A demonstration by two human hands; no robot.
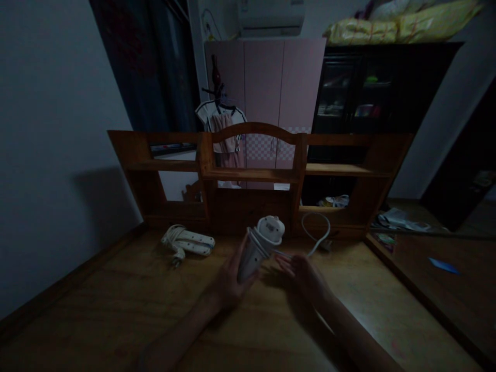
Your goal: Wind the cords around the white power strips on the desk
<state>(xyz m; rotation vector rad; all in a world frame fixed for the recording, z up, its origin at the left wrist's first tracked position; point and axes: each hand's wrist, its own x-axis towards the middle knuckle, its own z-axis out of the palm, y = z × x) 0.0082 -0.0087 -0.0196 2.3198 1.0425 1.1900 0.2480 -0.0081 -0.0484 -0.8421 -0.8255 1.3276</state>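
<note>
My left hand [232, 281] is closed around a white power strip [251, 261], holding it tilted above the wooden tabletop. Several turns of its white cord [318, 242] wrap the strip near the upper end. From there the cord runs through my right hand [304, 274], whose fingers are closed on it just right of the strip. Beyond that hand the cord rises in a loose loop and ends near a plug [326, 245] on the table. A second white power strip [197, 243] lies to the left, its cord bundled at one end.
A wooden shelf unit [251, 175] stands along the table's back edge. At left is a wall [58, 155]. The table's right edge carries a raised wooden rim [418, 294]; a blue packet [444, 265] lies on the surface beyond it. The room is dim.
</note>
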